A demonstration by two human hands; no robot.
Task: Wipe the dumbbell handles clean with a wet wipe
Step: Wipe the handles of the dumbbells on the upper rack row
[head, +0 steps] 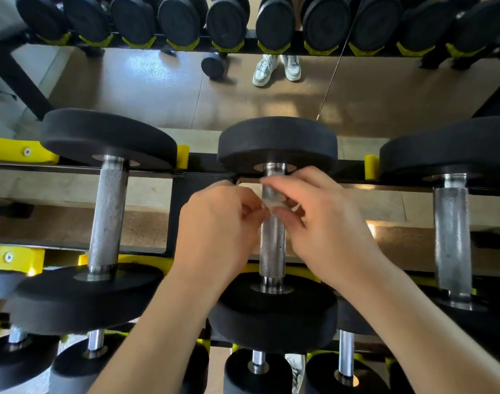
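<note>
Left hand [223,223] and right hand [324,220] both pinch the crumpled wet wipe [274,204] over the middle dumbbell's knurled handle [272,245] near its twelve o'clock end, apparently readying it; next, wrap it round and rub toward six o'clock.

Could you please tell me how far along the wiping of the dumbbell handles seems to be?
Nothing is visibly finished. In hand: the left hand and right hand pinch the wet wipe at the middle handle, near its far end. Left: its near part, and seemingly the left handle and right handle.
</note>
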